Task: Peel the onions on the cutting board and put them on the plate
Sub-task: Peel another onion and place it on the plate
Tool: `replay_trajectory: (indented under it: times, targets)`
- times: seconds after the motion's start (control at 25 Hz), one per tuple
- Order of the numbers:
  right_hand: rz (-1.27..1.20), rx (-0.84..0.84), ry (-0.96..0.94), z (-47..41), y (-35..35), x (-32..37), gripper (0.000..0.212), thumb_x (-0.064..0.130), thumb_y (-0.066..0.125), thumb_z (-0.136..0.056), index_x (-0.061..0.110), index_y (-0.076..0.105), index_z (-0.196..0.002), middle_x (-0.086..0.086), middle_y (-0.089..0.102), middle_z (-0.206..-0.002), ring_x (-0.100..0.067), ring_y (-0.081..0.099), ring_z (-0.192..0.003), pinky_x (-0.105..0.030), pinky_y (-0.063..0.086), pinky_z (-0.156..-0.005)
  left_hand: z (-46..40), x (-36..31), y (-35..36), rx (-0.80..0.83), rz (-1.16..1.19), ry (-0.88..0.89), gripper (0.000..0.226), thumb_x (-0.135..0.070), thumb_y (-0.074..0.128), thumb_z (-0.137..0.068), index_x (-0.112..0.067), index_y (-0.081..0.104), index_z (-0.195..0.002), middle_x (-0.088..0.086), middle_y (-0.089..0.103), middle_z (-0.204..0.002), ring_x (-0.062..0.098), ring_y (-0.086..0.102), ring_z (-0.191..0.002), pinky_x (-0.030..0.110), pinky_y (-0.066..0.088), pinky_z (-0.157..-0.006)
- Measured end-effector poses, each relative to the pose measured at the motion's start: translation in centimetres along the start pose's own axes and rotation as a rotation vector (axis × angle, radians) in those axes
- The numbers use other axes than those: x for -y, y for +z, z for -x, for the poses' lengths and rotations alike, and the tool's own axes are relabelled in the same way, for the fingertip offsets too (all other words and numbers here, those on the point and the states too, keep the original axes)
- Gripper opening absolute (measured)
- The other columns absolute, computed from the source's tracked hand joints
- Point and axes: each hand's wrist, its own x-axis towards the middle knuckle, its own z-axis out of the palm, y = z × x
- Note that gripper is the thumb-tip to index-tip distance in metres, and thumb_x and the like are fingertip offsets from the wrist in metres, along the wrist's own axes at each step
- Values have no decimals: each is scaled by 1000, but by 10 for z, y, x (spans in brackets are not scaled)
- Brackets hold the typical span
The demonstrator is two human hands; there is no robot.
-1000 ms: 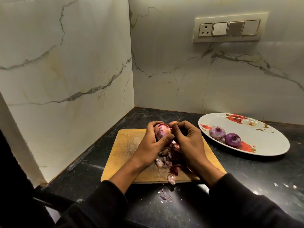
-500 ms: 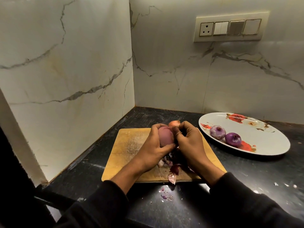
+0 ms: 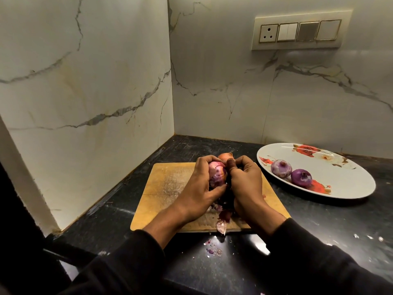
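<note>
Over the wooden cutting board (image 3: 168, 184) my left hand (image 3: 200, 188) grips a pink, partly peeled onion (image 3: 217, 173). My right hand (image 3: 246, 184) presses against the onion's right side, thumb up, fingers curled on its skin. Behind my hands an unpeeled orange-brown onion (image 3: 225, 156) peeks out on the board. Loose purple peels (image 3: 222, 218) lie on the board's near edge under my wrists. On the white flowered plate (image 3: 344, 179) to the right rest two peeled purple onions (image 3: 281, 168) (image 3: 301, 177), side by side.
The board sits in a corner of a black stone counter (image 3: 319, 231), with marble walls close on the left and behind. Peel scraps (image 3: 212, 249) lie on the counter in front of the board. A switch panel (image 3: 299, 30) is on the back wall.
The onion has been turned in my left hand, now showing more purple flesh. My right thumb has shifted up along its side. The plate and its onions stay put.
</note>
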Motion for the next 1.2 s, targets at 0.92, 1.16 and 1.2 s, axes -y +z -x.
replay_trajectory:
  times: [0.92,1.16,1.2]
  targets:
    - [-203,78,152,-8,-11,10,24,16,41,-107,9,63,-100,-14,74,-94,-25,75,-88,-41,62,-79,-5,-1,-12,-88,380,-216,54,-14,72,-91,-20,40,-133,6,52,-121,5,69,-94,27,60,-74]
    - [478,296,-342,-13,-22,5,21,18,57,-100,15,70,-117,2,73,-104,-12,67,-97,-31,56,-87,-7,3,-11,-137,443,-264,56,-20,73,-90,-20,40,-135,7,51,-124,23,67,-106,39,62,-82]
    - [532,292,-475,-12,-24,7,21,18,60,-98,14,68,-117,2,72,-104,-11,66,-95,-25,54,-83,-7,3,-11,-143,449,-266,55,-21,72,-91,-19,40,-135,8,51,-125,24,67,-107,36,62,-80]
